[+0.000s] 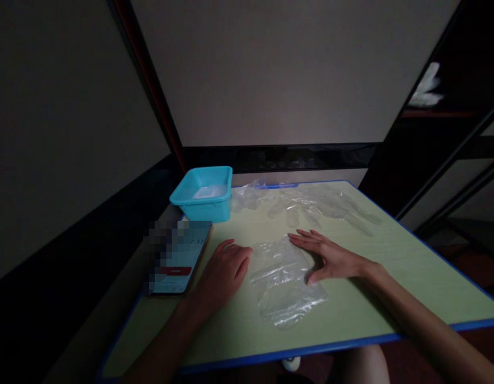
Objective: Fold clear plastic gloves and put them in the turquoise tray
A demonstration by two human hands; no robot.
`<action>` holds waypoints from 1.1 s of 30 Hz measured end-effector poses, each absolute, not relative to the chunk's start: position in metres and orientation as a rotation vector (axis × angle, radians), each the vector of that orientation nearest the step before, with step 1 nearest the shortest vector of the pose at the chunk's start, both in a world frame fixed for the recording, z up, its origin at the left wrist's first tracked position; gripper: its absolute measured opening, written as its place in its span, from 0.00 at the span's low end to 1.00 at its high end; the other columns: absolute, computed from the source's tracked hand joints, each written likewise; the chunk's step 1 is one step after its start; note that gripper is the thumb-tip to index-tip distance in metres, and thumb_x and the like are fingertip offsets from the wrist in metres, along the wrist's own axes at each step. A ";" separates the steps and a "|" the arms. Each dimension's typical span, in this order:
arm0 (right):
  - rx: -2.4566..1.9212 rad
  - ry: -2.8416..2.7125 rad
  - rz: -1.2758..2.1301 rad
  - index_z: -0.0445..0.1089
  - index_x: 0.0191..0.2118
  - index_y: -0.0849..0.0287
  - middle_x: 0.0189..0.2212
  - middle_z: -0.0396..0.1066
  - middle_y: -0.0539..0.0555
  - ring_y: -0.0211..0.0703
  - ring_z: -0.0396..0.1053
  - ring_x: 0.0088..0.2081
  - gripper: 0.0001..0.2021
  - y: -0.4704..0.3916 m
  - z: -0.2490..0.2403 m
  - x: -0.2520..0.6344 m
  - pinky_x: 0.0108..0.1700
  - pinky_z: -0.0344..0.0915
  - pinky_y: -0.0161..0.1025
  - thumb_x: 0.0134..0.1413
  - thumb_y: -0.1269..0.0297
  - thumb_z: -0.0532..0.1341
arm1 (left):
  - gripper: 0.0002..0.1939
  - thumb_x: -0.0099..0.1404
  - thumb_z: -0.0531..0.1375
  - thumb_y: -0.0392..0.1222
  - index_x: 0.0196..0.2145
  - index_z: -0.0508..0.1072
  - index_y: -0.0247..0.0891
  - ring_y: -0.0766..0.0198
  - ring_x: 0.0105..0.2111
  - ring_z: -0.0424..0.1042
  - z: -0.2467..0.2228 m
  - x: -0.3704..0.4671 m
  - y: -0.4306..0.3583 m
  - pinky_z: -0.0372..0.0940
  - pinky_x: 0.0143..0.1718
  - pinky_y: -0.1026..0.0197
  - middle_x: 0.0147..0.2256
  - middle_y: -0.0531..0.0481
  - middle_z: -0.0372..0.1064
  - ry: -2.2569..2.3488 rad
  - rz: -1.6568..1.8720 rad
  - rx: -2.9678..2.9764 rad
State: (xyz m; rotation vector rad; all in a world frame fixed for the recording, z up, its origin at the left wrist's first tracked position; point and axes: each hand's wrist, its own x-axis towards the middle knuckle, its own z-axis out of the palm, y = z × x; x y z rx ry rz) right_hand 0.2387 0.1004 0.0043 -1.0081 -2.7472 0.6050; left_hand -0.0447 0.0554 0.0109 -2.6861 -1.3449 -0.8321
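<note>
A flat, creased piece of clear plastic (284,280) lies on the pale green table (390,282) in front of me. My right hand (324,255) rests at its right edge, with the fingers spread and the thumb on the plastic. At the plastic's upper left is my left hand (233,264), its fingers curled and the thumb near the index finger; whether it pinches anything is hidden. Behind both hands, more thin clear plastic pieces (330,202), some shaped like gloves, are spread over the far part of the table.
A turquoise basket (209,209) with something white inside stands at the back left. Nearer, a phone or tablet (180,261) with a lit screen lies at the left edge. The table has a blue rim (294,351), with a wall panel behind it.
</note>
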 end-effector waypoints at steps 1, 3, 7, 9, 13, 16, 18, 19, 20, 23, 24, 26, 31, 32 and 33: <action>-1.011 -2.730 0.587 0.43 0.61 0.58 0.60 0.44 0.58 0.54 0.37 0.61 0.46 0.099 0.004 0.239 0.59 0.34 0.55 0.39 0.42 0.60 | 0.09 0.59 0.50 0.31 0.33 0.69 0.37 0.61 0.34 0.70 0.011 -0.043 0.055 0.59 0.48 0.50 0.32 0.49 0.72 -1.398 -0.876 -2.669; -0.997 -2.706 0.558 0.43 0.61 0.59 0.60 0.43 0.60 0.54 0.39 0.61 0.46 0.097 0.004 0.239 0.59 0.35 0.55 0.40 0.42 0.59 | 0.09 0.59 0.50 0.32 0.35 0.69 0.37 0.60 0.36 0.70 0.012 -0.036 0.055 0.63 0.45 0.53 0.34 0.48 0.72 -1.527 -0.966 -2.649; -0.930 -2.725 0.493 0.38 0.62 0.61 0.61 0.38 0.62 0.52 0.37 0.61 0.44 0.091 0.009 0.231 0.60 0.35 0.53 0.45 0.42 0.55 | 0.16 0.59 0.51 0.35 0.46 0.65 0.33 0.57 0.48 0.65 0.015 -0.008 0.051 0.61 0.48 0.54 0.48 0.40 0.66 -1.646 -0.796 -2.738; -0.898 -2.768 0.435 0.36 0.62 0.65 0.61 0.36 0.64 0.51 0.35 0.61 0.45 0.086 0.010 0.225 0.60 0.34 0.52 0.47 0.41 0.54 | 0.22 0.61 0.51 0.40 0.51 0.60 0.27 0.54 0.55 0.55 0.014 0.008 0.047 0.55 0.53 0.52 0.55 0.34 0.56 -1.565 -0.592 -2.809; -0.860 -2.839 0.352 0.34 0.62 0.69 0.61 0.34 0.66 0.51 0.34 0.61 0.45 0.079 0.006 0.216 0.60 0.33 0.51 0.49 0.40 0.50 | 0.29 0.62 0.50 0.44 0.56 0.52 0.24 0.52 0.59 0.45 0.003 0.028 0.041 0.50 0.56 0.50 0.58 0.32 0.47 -1.444 -0.409 -2.799; -0.881 -2.859 0.322 0.35 0.62 0.69 0.61 0.35 0.67 0.51 0.34 0.61 0.44 0.077 0.001 0.214 0.60 0.34 0.51 0.49 0.40 0.49 | 0.31 0.61 0.50 0.47 0.56 0.50 0.23 0.51 0.58 0.44 -0.008 0.026 0.040 0.50 0.56 0.49 0.58 0.31 0.46 -1.418 -0.356 -2.755; -0.886 -2.859 0.302 0.35 0.62 0.69 0.61 0.34 0.67 0.51 0.34 0.61 0.44 0.077 -0.002 0.214 0.60 0.34 0.50 0.49 0.40 0.49 | 0.32 0.62 0.50 0.50 0.56 0.51 0.23 0.51 0.58 0.45 -0.013 0.019 0.041 0.49 0.56 0.49 0.58 0.32 0.45 -1.396 -0.335 -2.742; -0.885 -2.857 0.295 0.34 0.62 0.69 0.61 0.34 0.66 0.51 0.33 0.61 0.44 0.077 -0.002 0.215 0.60 0.34 0.50 0.49 0.40 0.49 | 0.32 0.62 0.49 0.51 0.56 0.51 0.24 0.51 0.59 0.44 -0.014 0.015 0.041 0.49 0.56 0.49 0.58 0.32 0.45 -1.389 -0.330 -2.736; -0.883 -2.856 0.289 0.34 0.62 0.68 0.61 0.34 0.66 0.51 0.33 0.61 0.44 0.077 -0.003 0.215 0.60 0.34 0.50 0.49 0.40 0.48 | 0.32 0.62 0.49 0.51 0.56 0.51 0.24 0.51 0.59 0.44 -0.014 0.010 0.041 0.49 0.56 0.49 0.58 0.32 0.45 -1.390 -0.325 -2.728; -0.881 -2.866 0.295 0.33 0.62 0.68 0.61 0.33 0.66 0.50 0.32 0.62 0.44 0.078 -0.003 0.215 0.60 0.33 0.50 0.50 0.40 0.48 | 0.32 0.62 0.48 0.51 0.56 0.51 0.24 0.51 0.59 0.44 -0.014 -0.005 0.039 0.50 0.55 0.48 0.58 0.32 0.45 -1.429 -0.294 -2.707; -0.883 -2.869 0.306 0.33 0.62 0.68 0.61 0.33 0.67 0.50 0.32 0.62 0.44 0.078 -0.002 0.216 0.60 0.33 0.50 0.50 0.40 0.48 | 0.32 0.62 0.48 0.50 0.56 0.51 0.23 0.51 0.59 0.44 -0.014 -0.011 0.037 0.50 0.55 0.48 0.58 0.32 0.45 -1.456 -0.285 -2.698; -0.873 -2.869 0.353 0.33 0.62 0.68 0.61 0.32 0.66 0.51 0.31 0.62 0.44 0.080 -0.001 0.217 0.60 0.32 0.51 0.50 0.40 0.48 | 0.31 0.62 0.48 0.49 0.56 0.51 0.22 0.51 0.59 0.44 -0.015 -0.022 0.034 0.50 0.55 0.47 0.58 0.31 0.46 -1.516 -0.298 -2.679; -0.756 -2.663 0.599 0.34 0.62 0.61 0.62 0.34 0.61 0.47 0.34 0.62 0.36 0.082 0.006 0.226 0.60 0.39 0.51 0.55 0.47 0.48 | 0.27 0.64 0.47 0.44 0.57 0.50 0.27 0.55 0.58 0.46 -0.016 -0.040 0.027 0.52 0.55 0.49 0.59 0.36 0.46 -1.645 -0.531 -2.674; -0.750 -2.605 0.616 0.39 0.62 0.59 0.62 0.37 0.60 0.46 0.36 0.61 0.33 0.080 0.008 0.229 0.59 0.42 0.50 0.56 0.48 0.49 | 0.25 0.64 0.47 0.42 0.57 0.52 0.29 0.56 0.58 0.48 -0.014 -0.040 0.027 0.52 0.55 0.50 0.59 0.37 0.47 -1.658 -0.592 -2.682; -0.750 -2.562 0.611 0.46 0.60 0.58 0.61 0.42 0.59 0.46 0.39 0.61 0.30 0.076 0.011 0.232 0.59 0.45 0.50 0.56 0.50 0.51 | 0.23 0.64 0.47 0.41 0.55 0.55 0.30 0.57 0.57 0.50 -0.012 -0.040 0.026 0.53 0.55 0.51 0.58 0.38 0.49 -1.655 -0.651 -2.694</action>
